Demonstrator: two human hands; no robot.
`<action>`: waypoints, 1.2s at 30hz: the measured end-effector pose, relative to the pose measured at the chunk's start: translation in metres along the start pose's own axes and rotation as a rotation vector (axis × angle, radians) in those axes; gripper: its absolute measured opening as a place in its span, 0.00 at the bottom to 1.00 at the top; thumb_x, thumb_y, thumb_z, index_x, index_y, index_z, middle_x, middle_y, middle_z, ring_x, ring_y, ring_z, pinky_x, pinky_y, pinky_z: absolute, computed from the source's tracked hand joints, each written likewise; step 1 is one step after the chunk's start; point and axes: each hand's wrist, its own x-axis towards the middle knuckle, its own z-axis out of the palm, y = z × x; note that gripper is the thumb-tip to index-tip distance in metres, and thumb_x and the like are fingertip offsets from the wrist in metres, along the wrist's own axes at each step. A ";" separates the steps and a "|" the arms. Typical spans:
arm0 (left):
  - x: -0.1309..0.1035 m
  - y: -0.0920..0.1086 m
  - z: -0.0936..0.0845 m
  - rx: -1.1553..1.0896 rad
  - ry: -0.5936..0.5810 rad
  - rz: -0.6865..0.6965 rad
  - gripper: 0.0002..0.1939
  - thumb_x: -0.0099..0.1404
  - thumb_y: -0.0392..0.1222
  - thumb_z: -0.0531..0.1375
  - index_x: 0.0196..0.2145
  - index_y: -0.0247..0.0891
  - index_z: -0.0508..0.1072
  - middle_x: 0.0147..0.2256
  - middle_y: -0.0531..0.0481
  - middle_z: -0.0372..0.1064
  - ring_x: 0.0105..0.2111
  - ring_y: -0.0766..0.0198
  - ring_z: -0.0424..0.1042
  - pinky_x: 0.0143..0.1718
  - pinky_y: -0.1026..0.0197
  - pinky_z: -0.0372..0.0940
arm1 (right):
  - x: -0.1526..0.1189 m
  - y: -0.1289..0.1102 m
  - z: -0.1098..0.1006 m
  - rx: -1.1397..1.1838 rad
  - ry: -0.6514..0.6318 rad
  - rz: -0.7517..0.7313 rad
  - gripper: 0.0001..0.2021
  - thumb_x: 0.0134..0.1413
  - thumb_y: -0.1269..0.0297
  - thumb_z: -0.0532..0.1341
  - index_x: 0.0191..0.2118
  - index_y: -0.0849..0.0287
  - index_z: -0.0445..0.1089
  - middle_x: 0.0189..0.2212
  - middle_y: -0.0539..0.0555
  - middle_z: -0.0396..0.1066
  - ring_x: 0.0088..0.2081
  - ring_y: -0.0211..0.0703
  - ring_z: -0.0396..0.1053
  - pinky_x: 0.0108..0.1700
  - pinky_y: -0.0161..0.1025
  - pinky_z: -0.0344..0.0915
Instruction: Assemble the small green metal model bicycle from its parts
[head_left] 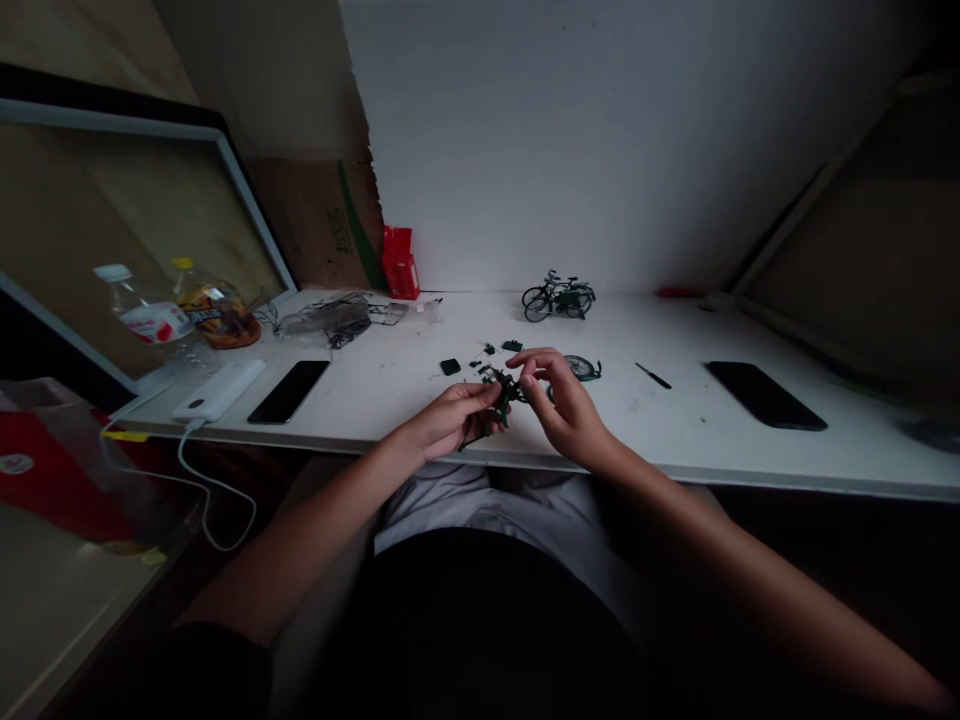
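My left hand (pixel 448 420) is closed around a dark green model bicycle frame (pixel 511 386), held just above the table's front edge. My right hand (pixel 564 408) meets it from the other side, thumb and bent fingers pinched at the frame's upper right part; the exact contact is partly hidden. Behind my right hand lies a small spoked wheel (pixel 582 368) with a green fender. Small dark parts (pixel 489 349), a green square piece (pixel 450 367) and another flat green piece (pixel 512 345) lie just beyond my hands.
A whole model bicycle (pixel 558 297) stands at the back by the wall. On the right are a small screwdriver (pixel 654 376) and a black phone-like slab (pixel 765 395). Leftward are a phone (pixel 290 392), a white power bank (pixel 219 390), bottles (pixel 217 308) and a red box (pixel 400 264).
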 end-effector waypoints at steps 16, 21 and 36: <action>-0.002 -0.023 0.015 -0.245 -0.170 -0.137 0.14 0.64 0.48 0.67 0.29 0.35 0.72 0.28 0.50 0.62 0.28 0.65 0.64 0.34 0.60 0.63 | -0.006 0.003 0.007 0.144 -0.045 0.165 0.13 0.74 0.46 0.53 0.46 0.50 0.61 0.47 0.59 0.73 0.49 0.51 0.71 0.56 0.53 0.68; -0.004 -0.033 0.018 -0.291 -0.166 -0.200 0.14 0.62 0.50 0.65 0.28 0.37 0.71 0.27 0.50 0.60 0.27 0.64 0.61 0.30 0.59 0.61 | -0.011 0.013 0.012 0.130 -0.019 0.211 0.15 0.73 0.44 0.53 0.47 0.50 0.62 0.43 0.57 0.69 0.43 0.49 0.68 0.47 0.46 0.68; -0.005 -0.008 0.029 0.346 0.210 0.306 0.28 0.58 0.58 0.73 0.47 0.35 0.78 0.44 0.40 0.80 0.42 0.55 0.79 0.50 0.52 0.71 | -0.002 0.030 0.005 -0.019 0.110 0.188 0.10 0.75 0.52 0.51 0.46 0.53 0.60 0.40 0.54 0.64 0.37 0.44 0.62 0.42 0.43 0.63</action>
